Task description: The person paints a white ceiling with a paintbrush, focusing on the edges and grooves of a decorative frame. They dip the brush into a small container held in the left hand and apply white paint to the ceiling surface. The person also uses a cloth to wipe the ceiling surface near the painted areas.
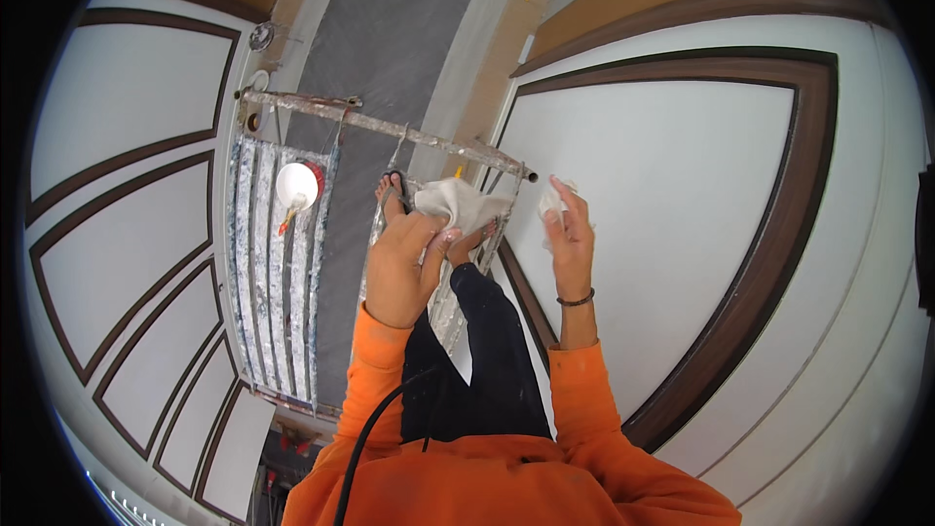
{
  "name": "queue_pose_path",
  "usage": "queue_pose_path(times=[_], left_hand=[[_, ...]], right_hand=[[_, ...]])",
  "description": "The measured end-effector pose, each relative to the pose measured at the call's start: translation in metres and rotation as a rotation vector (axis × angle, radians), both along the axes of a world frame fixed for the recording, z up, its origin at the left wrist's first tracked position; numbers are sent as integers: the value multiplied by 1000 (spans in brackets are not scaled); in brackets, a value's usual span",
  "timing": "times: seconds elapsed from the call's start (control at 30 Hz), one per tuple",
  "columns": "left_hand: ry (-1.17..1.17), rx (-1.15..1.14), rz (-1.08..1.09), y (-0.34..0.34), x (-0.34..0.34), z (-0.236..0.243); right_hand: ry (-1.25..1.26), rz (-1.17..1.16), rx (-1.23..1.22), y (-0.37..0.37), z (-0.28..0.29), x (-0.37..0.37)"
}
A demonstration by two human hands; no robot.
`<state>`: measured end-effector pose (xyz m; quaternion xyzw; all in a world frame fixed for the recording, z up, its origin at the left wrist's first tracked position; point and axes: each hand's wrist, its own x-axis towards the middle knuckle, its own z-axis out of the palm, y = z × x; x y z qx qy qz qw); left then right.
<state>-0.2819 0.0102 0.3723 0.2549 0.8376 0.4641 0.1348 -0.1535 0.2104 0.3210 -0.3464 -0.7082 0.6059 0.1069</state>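
Observation:
Between the thumb and fingers of my left hand [401,268] is a pale, creased cloth [460,201], which hangs out over my feet. My right hand [575,244] is raised a little to the right, near the white wall panel [662,175]. Its thumb and fingers curl around a small white wad [551,203], too small and blurred to tell whether it is cloth or paper. The two hands are apart.
I stand in sandals on a paint-spattered scaffold with a metal bar [390,129] across its far end. On the plank platform [261,273] to the left sit a white-topped bucket [297,185] and a brush [286,222]. The grey floor [390,29] lies below; a black cable [362,443] hangs by my left arm.

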Motion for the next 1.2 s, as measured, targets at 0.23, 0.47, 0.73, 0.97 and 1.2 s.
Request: queue_pose_path(times=[0.23, 0.47, 0.73, 0.97, 1.2], left_hand=[[-179, 58, -171, 20, -23, 33], [-839, 761, 227, -7, -27, -66], [-1678, 1204, 165, -27, 20, -72], [-1729, 1369, 329, -71, 3, -111], [-1658, 1296, 472, -112, -6, -111]], right_hand=[[201, 433, 53, -43, 25, -34], [182, 221, -704, -69, 32, -45], [192, 200, -578, -116, -7, -79], [95, 558, -585, -100, 33, -92], [171, 369, -968, -119, 17, -95]])
